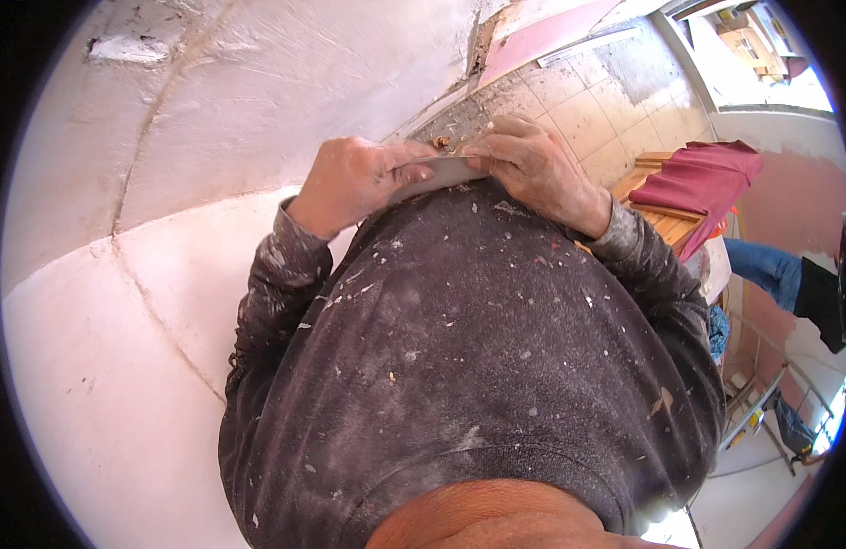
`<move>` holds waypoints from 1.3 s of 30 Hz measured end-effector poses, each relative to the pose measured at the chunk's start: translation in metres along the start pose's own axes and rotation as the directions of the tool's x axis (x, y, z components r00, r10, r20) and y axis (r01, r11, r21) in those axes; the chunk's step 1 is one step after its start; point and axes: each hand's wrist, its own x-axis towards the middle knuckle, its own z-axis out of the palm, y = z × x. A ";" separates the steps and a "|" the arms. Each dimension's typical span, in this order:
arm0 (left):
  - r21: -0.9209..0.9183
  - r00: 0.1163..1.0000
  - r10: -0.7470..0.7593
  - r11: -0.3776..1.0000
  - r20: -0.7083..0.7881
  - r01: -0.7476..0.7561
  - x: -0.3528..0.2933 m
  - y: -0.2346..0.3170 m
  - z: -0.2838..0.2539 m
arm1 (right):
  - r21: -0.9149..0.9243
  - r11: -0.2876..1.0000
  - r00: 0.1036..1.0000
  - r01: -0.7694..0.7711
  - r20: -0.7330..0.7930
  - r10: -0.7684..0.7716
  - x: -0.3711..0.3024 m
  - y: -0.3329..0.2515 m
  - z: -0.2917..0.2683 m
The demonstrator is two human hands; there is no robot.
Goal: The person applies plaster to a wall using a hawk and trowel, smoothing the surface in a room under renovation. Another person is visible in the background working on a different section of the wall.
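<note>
In the head view, a thin grey strip [448, 174] sits at 12 o'clock, just beyond the front of the plaster-spattered dark sweatshirt [478, 339]. The left hand [350, 183], at 11, and the right hand [542, 174], between 1 and 2, pinch its opposite ends between thumbs and fingers, probably so that it sits steady and within sight; its material I cannot tell. The cracked plaster wall [285, 91] bounds movement from 9 to 12. Room opens toward 1–2 over the tiled floor [615, 119], until the slatted wooden frame [672, 227] under a maroon cloth [697, 183], between 2 and 3; a co-worker's jeans [766, 272] show at 3.
</note>
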 end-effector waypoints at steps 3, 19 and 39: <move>0.083 0.980 0.115 0.991 -0.160 -0.103 0.003 0.004 0.006 | 0.015 1.000 0.999 0.026 -0.043 -0.025 -0.004 -0.003 -0.004; -0.425 0.926 -0.270 0.829 0.262 0.362 0.010 0.007 -0.013 | 0.276 0.881 0.881 -0.385 0.396 0.261 -0.003 0.011 -0.032; 0.056 0.950 0.294 0.952 0.105 -0.300 0.008 -0.008 0.015 | 0.132 0.990 0.890 -0.056 0.456 -0.010 0.014 0.011 -0.021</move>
